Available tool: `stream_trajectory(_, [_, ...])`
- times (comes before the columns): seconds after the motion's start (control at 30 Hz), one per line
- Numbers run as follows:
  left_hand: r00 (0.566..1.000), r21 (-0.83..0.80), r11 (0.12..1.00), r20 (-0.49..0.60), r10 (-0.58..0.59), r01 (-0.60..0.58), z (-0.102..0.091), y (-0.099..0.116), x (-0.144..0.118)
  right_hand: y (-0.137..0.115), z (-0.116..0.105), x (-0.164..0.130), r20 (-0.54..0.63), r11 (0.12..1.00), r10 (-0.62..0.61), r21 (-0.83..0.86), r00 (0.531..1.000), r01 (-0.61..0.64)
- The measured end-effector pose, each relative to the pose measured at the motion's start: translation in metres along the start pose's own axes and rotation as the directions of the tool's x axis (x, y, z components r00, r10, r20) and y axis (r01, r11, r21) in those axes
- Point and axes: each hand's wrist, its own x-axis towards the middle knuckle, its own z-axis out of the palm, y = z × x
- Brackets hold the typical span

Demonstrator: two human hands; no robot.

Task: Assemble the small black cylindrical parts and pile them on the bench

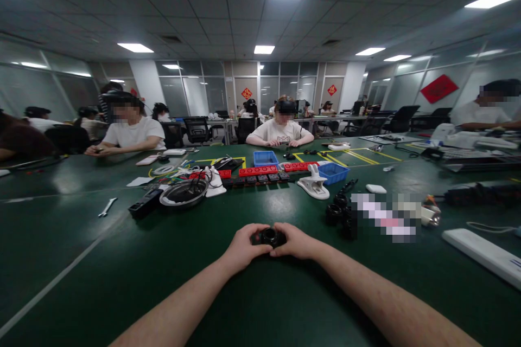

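Note:
A small black round socket-like part (269,236) with a hollow top is between my two hands, low over the green table. My left hand (247,248) curls around its left side, thumb in front and fingers behind. From the right, my right hand (293,241) grips it the same way, and the two hands nearly meet around it. The part's lower portion is hidden by my thumbs. Several similar black round parts (334,212) lie in a cluster beyond my right hand.
Ahead lie a metal bowl (184,193), a black power strip (145,203), red socket strips (258,170), a white clip stand (313,183) and blue bins (332,173). A wrench (107,207) is at left, a long white strip (484,255) at right. People sit across the table.

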Motion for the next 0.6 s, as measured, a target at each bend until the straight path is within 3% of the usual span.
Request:
stream_trajectory(0.27, [0.976,0.103,0.989,-0.204,-0.082,0.104,0.014,0.008,-0.004,-0.015,0.021,0.0,-0.22,0.934,0.158,-0.283,0.963,-0.218])
stream_trajectory(0.37, [0.97,0.122,0.986,-0.231,-0.08,0.111,0.015,0.006,-0.004,-0.022,0.023,0.0,-0.258,0.894,0.14,-0.383,0.956,-0.235])
stream_trajectory(0.5, [0.986,0.105,0.993,-0.161,-0.035,0.052,0.009,0.001,-0.001,-0.017,0.02,0.001,-0.245,0.933,0.012,-0.346,0.97,-0.098])
stream_trajectory(0.6, [0.998,0.037,0.999,-0.061,0.0,0.002,0.001,-0.001,0.001,-0.009,0.009,0.002,-0.094,0.981,-0.102,-0.172,0.99,0.085])
